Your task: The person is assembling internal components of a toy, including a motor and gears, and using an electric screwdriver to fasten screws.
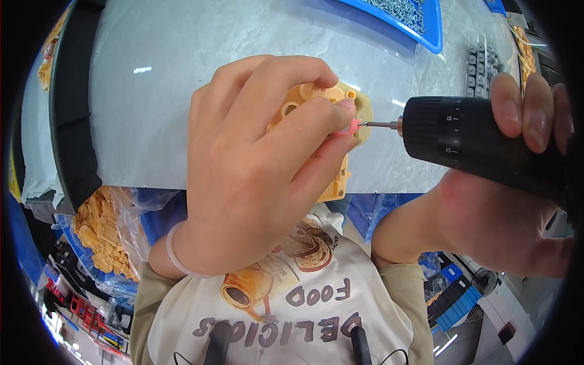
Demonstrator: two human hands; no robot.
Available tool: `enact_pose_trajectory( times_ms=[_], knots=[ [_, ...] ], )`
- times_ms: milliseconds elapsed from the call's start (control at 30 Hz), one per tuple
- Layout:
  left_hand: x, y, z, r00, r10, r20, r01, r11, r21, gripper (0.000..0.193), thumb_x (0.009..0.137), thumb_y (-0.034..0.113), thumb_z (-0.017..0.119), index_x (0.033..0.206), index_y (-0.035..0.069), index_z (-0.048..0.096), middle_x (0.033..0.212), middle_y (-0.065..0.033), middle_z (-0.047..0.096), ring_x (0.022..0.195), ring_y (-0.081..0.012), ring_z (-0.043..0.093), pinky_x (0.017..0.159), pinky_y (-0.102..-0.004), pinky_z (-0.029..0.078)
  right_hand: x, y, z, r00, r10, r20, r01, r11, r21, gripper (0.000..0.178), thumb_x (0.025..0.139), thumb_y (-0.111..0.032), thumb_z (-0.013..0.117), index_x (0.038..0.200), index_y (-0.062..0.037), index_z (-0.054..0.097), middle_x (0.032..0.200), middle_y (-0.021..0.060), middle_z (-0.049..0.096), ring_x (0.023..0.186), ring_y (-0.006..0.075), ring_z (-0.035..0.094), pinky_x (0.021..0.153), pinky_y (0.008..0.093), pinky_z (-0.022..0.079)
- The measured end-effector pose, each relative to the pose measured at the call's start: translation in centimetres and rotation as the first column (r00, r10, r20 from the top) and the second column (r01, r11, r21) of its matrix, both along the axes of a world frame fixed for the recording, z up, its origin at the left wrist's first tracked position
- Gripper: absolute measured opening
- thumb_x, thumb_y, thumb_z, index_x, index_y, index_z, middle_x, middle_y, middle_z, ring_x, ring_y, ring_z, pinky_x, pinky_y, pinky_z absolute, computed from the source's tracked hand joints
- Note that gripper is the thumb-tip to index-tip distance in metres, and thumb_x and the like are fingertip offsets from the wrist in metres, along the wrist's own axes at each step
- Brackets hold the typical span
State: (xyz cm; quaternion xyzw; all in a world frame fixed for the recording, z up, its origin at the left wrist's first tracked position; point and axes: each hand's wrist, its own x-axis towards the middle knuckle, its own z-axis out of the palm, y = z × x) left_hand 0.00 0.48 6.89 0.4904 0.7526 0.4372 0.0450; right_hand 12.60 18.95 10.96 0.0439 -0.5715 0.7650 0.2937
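A black electric screwdriver lies level in my right hand, whose fingers wrap round its body. Its thin metal bit points left and its tip meets a small pink part. That pink part is pinched between the thumb and index finger of my left hand. Beneath the left fingers sits a yellow-orange plastic housing with round bosses, at the table's near edge. Much of the housing is hidden by the hand, and whether a screw sits at the bit's tip is too small to tell.
A blue tray of small screws stands at the far right of the grey table. Beyond the screwdriver is a group of small black parts. A black panel borders the left side, with bagged yellow plastic parts below.
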Motion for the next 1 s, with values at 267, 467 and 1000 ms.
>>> enact_pose_trajectory(
  times_ms=[267, 467, 1000],
  knots=[
    [0.1, 0.1, -0.1, 1.000, 0.015, 0.018, -0.016, 1.000, 0.024, 0.022, 0.069, 0.004, 0.079, 0.089, 0.009, 0.069, 0.109, -0.0057, 0.066, 0.099, -0.0257, 0.058, 0.086, -0.0348, 0.043, -1.8, -1.5, -0.3, 1.000, 0.029, 0.004, -0.029, 0.999, 0.029, 0.097, 0.074, -0.080, 0.049, 0.130, -0.0013, 0.042, 0.102, 0.0096, 0.049, 0.085, 0.0227, 0.051, 0.077, 0.0372, 0.042],
    [0.3, 0.1, -0.4, 0.999, 0.032, 0.017, -0.033, 0.998, 0.051, 0.021, 0.070, 0.006, 0.079, 0.088, 0.010, 0.069, 0.108, -0.0040, 0.065, 0.100, -0.0257, 0.057, 0.086, -0.0352, 0.043, -2.2, -1.7, 0.0, 0.998, 0.055, 0.008, -0.055, 0.997, 0.052, 0.098, 0.074, -0.082, 0.048, 0.130, -0.0015, 0.042, 0.102, 0.0097, 0.049, 0.085, 0.0228, 0.051, 0.077, 0.0373, 0.042],
    [0.5, 0.0, -0.8, 0.998, 0.050, 0.044, -0.054, 0.993, 0.102, 0.018, 0.073, 0.008, 0.077, 0.089, 0.013, 0.068, 0.109, -0.0016, 0.064, 0.101, -0.0250, 0.057, 0.086, -0.0352, 0.040, -4.1, -2.4, 0.9, 0.992, 0.126, 0.011, -0.126, 0.983, 0.131, 0.101, 0.073, -0.085, 0.047, 0.131, -0.0019, 0.042, 0.102, 0.0098, 0.050, 0.086, 0.0230, 0.051, 0.077, 0.0376, 0.042]
  ],
)
